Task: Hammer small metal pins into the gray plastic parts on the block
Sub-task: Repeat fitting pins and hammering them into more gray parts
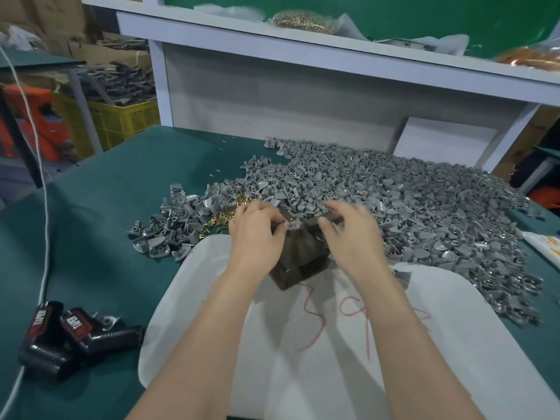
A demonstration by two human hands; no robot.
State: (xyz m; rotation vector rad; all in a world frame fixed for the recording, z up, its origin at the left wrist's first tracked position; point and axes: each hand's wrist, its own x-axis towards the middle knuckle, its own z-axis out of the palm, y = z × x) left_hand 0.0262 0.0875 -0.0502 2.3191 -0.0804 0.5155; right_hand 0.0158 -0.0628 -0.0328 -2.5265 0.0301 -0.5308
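Head view of a pin-fitting station. A dark wooden block (300, 262) stands on the far edge of a white tray (303, 359) marked with red scribble, which lies on the green-covered bench (97, 237). The left hand (257, 230), fingers curled, pinches what appears to be a gray plastic part (293, 229) at the block's top left corner. The right hand (353, 236), fingers curled likewise, grips a dark bar (331, 220) over the block's top right; what kind of tool this is cannot be told. Just behind the block spreads a heap of gray plastic parts (409, 201), reaching around the tray's right side. Loose brass pins (222, 216) lie at the heap's left edge, beside the left hand. Black cases with red labels (75, 331) rest at the bench's near left, touching a white cord (45, 237). A yellow crate (127, 116) stands beyond the bench, and a bag of brass pins (306, 22) lies on the white shelf (333, 50) above.
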